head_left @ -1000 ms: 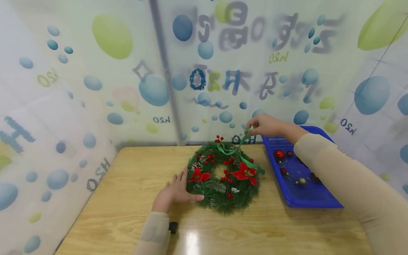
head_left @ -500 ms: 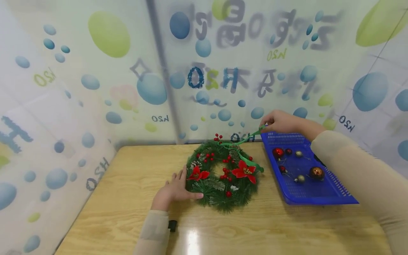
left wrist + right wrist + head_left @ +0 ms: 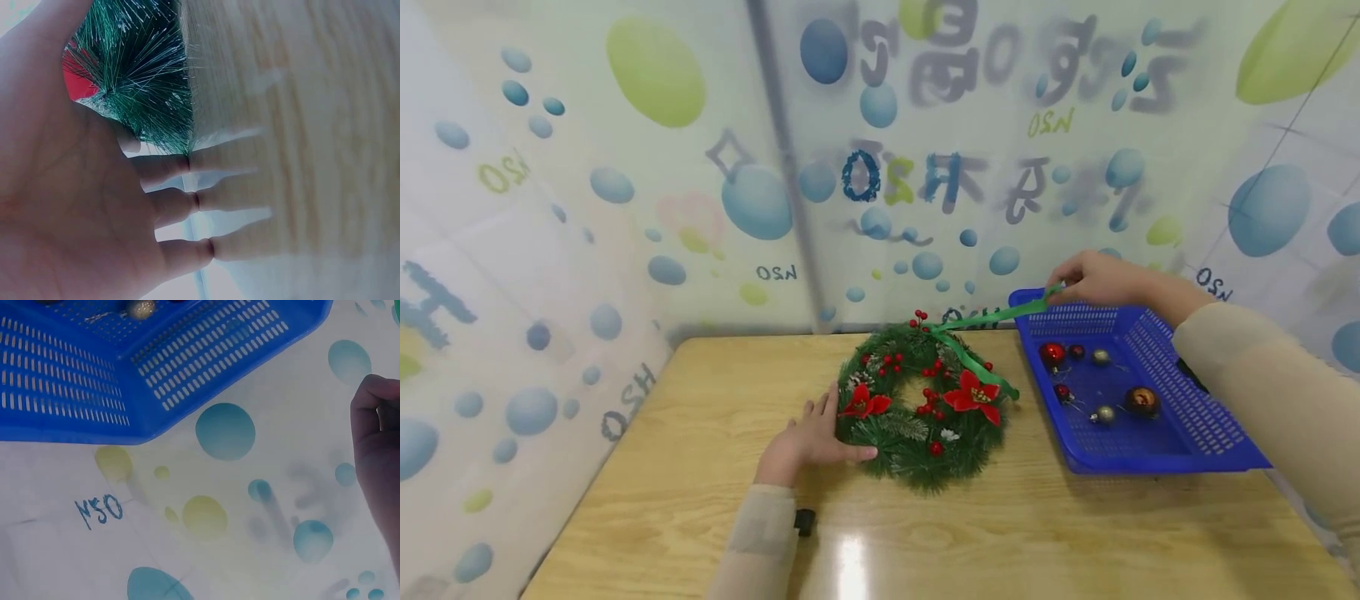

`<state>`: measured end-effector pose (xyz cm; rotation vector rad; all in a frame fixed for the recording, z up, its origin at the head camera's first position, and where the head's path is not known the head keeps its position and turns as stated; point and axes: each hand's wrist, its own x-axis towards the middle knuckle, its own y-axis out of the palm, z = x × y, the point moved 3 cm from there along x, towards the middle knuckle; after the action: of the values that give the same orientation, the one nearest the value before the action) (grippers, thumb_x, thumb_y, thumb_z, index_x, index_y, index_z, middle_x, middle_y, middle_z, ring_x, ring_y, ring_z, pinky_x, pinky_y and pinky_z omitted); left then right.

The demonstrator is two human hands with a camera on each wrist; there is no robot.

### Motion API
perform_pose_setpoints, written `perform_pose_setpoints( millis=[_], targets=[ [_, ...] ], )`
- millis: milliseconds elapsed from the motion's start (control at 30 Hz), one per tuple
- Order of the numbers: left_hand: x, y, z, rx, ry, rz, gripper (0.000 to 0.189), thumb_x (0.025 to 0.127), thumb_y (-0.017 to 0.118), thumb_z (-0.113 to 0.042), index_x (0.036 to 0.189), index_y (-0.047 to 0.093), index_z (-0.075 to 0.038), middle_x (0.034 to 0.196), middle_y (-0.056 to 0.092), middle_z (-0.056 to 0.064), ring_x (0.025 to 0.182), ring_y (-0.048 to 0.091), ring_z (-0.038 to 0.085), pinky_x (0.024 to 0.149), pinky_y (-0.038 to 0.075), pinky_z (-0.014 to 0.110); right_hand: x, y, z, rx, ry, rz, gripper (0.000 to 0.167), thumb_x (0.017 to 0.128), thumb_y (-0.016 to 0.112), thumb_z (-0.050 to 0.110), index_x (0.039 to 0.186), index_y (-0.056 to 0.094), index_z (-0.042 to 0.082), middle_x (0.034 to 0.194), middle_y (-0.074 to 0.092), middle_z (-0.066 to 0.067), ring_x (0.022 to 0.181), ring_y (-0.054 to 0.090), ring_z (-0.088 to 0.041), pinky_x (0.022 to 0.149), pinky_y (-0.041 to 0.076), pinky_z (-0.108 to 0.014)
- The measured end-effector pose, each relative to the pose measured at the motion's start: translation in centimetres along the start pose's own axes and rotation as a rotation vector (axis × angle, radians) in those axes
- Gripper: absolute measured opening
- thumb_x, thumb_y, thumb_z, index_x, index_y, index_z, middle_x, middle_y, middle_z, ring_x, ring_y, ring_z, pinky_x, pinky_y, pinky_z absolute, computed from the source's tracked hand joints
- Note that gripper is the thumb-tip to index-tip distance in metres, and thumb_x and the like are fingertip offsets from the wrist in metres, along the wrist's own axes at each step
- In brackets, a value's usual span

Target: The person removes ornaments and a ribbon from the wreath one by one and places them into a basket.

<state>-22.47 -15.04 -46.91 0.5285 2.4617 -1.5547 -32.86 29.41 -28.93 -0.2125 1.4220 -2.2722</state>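
A green pine wreath [image 3: 917,471] with red flowers, red berries and a small pine cone lies on the wooden table. My left hand [image 3: 812,437] rests against its left side, thumb over the front edge. In the left wrist view the fingers of that hand [image 3: 75,187] stretch straight down to the tabletop beside the needles [image 3: 150,81]. Above the basket's back left corner, my right hand [image 3: 1093,279] pinches one end of a green ribbon [image 3: 996,317]. The ribbon runs taut from the wreath's top; its other end drapes over the right side, near a red flower [image 3: 973,397].
A blue perforated basket [image 3: 1075,454] stands on the right of the table [image 3: 737,375], holding several ornaments, among them a red ball [image 3: 1052,354] and a copper ball [image 3: 1142,401]. Behind rises a bubble-patterned wall covering [image 3: 880,108]. A small black object [image 3: 805,522] shows by the left wrist.
My right hand has moved to the right, pulling the ribbon from loose loops into a straight line. More of the basket now shows. The left hand stays against the wreath.
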Motion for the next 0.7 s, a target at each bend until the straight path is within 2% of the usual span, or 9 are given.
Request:
perform_pose_setpoints(
  millis=[200, 367, 500, 600, 700],
  targets=[
    [0.1, -0.1, 0.0, -0.006, -0.005, 0.008, 0.143, 0.078, 0.077, -0.081, 0.172, -0.007, -0.013, 0.18, 0.009, 0.02, 0.165, 0.006, 0.05, 0.129, 0.012, 0.074, -0.6, -1.0, 0.0, 0.005, 0.029, 0.004, 0.017, 0.103, 0.071, 0.022, 0.111, 0.082, 0.011, 0.084, 0.07, 0.001, 0.065, 0.048, -0.013, 0.065, 0.045, -0.032],
    [0.1, -0.2, -0.1, 0.007, -0.007, 0.013, 0.143, 0.078, 0.076, -0.081, 0.172, -0.006, -0.012, 0.18, 0.01, 0.02, 0.165, 0.006, 0.05, 0.129, 0.013, 0.075, -1.1, -1.5, 0.9, 0.091, 0.035, 0.084, 0.018, 0.103, 0.072, 0.025, 0.112, 0.082, 0.012, 0.084, 0.069, 0.003, 0.064, 0.052, -0.012, 0.062, 0.053, -0.031],
    [0.1, -0.2, 0.0, 0.01, -0.007, 0.016, 0.142, 0.079, 0.076, -0.081, 0.172, -0.007, -0.013, 0.18, 0.009, 0.019, 0.166, 0.006, 0.049, 0.129, 0.013, 0.074, -1.5, -1.8, 2.9, 0.193, -0.011, 0.138, 0.02, 0.102, 0.073, 0.028, 0.114, 0.082, 0.014, 0.082, 0.065, 0.002, 0.067, 0.055, -0.015, 0.069, 0.056, -0.036],
    [0.1, -0.1, 0.0, 0.008, -0.01, 0.017, 0.142, 0.079, 0.076, -0.082, 0.172, -0.007, -0.013, 0.18, 0.009, 0.019, 0.166, 0.006, 0.049, 0.129, 0.013, 0.074, -1.6, -2.0, 4.6, 0.245, -0.063, 0.13, 0.022, 0.102, 0.073, 0.029, 0.114, 0.082, 0.013, 0.074, 0.06, -0.001, 0.067, 0.057, -0.022, 0.075, 0.057, -0.04],
    [0.1, -0.1, -0.1, 0.006, -0.012, 0.022, 0.143, 0.078, 0.075, -0.082, 0.172, -0.007, -0.014, 0.18, 0.008, 0.019, 0.166, 0.005, 0.049, 0.129, 0.013, 0.074, -1.7, -2.1, 5.5, 0.278, -0.09, 0.106, 0.023, 0.103, 0.072, 0.028, 0.114, 0.082, 0.01, 0.077, 0.063, -0.002, 0.072, 0.059, -0.028, 0.077, 0.057, -0.041]
  ],
)
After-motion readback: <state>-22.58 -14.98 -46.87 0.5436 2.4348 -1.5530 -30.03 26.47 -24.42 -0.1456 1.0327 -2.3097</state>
